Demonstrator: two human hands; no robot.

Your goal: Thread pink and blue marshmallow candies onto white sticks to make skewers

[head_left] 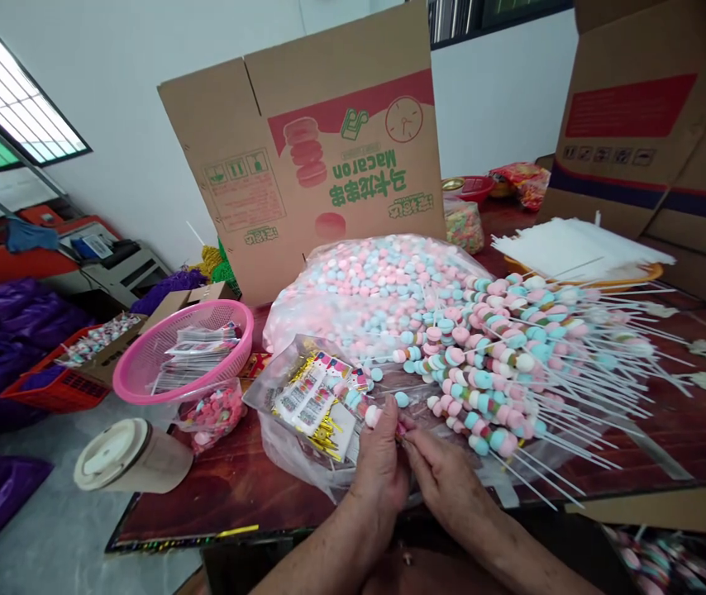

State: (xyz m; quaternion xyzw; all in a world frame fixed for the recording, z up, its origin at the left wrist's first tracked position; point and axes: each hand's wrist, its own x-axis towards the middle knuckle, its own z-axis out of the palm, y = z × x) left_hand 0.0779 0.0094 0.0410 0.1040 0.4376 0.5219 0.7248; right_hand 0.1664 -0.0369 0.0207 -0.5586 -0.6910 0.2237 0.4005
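Note:
My left hand [381, 463] is closed around a thin stick with pastel candies threaded on it, a pink-white candy [373, 416] showing at my fingertips. My right hand [443, 475] pinches the same skewer near its pink end, touching the left. Just beyond them lies a heap of finished candy skewers [514, 364], sticks pointing right. A big clear bag of loose pink, blue and white candies [378, 289] sits behind. A clear packet of small labels with gold ties [316, 405] lies just left of my hands.
A pink basket [142, 376] of packets and a lidded paper cup [130, 454] stand at the left. An open Macaron carton [321, 157] rises at the back, another carton [656, 132] at right. White bags lie on an orange tray [651, 274]. The dark red table's edge [217, 529] is near me.

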